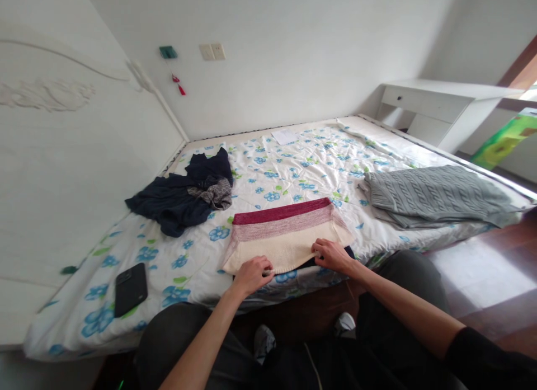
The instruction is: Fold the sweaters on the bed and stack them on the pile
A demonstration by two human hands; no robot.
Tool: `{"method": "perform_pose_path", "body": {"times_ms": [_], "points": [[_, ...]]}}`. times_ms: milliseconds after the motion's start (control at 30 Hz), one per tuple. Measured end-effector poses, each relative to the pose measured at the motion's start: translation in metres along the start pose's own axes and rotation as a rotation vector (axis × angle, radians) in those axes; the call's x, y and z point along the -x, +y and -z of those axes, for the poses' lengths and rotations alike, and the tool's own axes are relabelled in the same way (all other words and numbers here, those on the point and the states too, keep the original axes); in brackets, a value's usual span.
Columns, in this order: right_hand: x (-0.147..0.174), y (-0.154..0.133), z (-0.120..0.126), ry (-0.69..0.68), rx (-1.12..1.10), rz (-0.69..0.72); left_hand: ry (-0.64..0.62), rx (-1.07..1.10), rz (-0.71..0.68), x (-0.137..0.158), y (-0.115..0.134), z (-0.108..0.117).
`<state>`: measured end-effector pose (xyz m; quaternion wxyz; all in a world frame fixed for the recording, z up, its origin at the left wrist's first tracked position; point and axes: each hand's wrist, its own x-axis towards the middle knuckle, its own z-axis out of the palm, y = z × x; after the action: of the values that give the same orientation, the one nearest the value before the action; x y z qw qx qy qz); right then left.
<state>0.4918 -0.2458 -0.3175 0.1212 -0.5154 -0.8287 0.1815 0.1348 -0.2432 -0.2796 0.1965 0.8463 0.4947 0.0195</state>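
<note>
The sweater (289,239), banded dark red, mauve and cream, lies flat along the near edge of the bed (277,180), around the middle of that edge, with its dark red band toward the wall and its cream hem toward the person. Left hand (255,271) and right hand (333,255) each have hold of this hem, well apart, fingers curled nearly closed with a little knit pinched in each grip; how firm the hold is, I cannot tell. Between them the hem sags in a curve, and dark cloth (349,250) shows under its right end.

The likeliest trouble is a skewed sweater: if one hand pulls harder than the other, the soft knit would probably stretch or twist. With so little cloth pinched, the hem could slip from the fingers. Lying so close to the near edge, the sweater could also slide off toward the knees if drawn back, and the dark cloth might drag along or bunch beneath it.

Toward the near left corner of the bed, the phone (131,289) lies near the left knee, where a careless bump could shift it. The gray knit (423,194) by the right edge and the navy clothes (176,194) toward the headboard seem safely apart.
</note>
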Motion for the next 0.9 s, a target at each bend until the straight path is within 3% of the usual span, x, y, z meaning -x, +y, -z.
{"method": "perform_pose_path", "body": {"times_ms": [133,267,367,467,667,900], "points": [[-0.004,0.003,0.001,-0.005,0.013,0.004,0.06,0.04,0.027,-0.001,-0.003,0.002],[-0.002,0.028,0.009,-0.101,-0.136,0.112,0.053,0.116,0.025,-0.003,-0.009,0.004],[0.002,0.039,0.01,-0.059,-0.147,0.107,0.037,0.141,0.02,-0.003,-0.011,0.004],[0.004,0.035,0.007,0.001,-0.041,0.076,0.032,0.152,0.029,-0.004,-0.01,0.004],[0.004,0.018,0.005,0.009,0.117,0.187,0.037,0.17,0.033,-0.005,-0.01,0.005],[0.008,0.038,0.016,-0.022,-0.043,0.262,0.004,0.195,0.014,-0.002,-0.014,0.001]]}}
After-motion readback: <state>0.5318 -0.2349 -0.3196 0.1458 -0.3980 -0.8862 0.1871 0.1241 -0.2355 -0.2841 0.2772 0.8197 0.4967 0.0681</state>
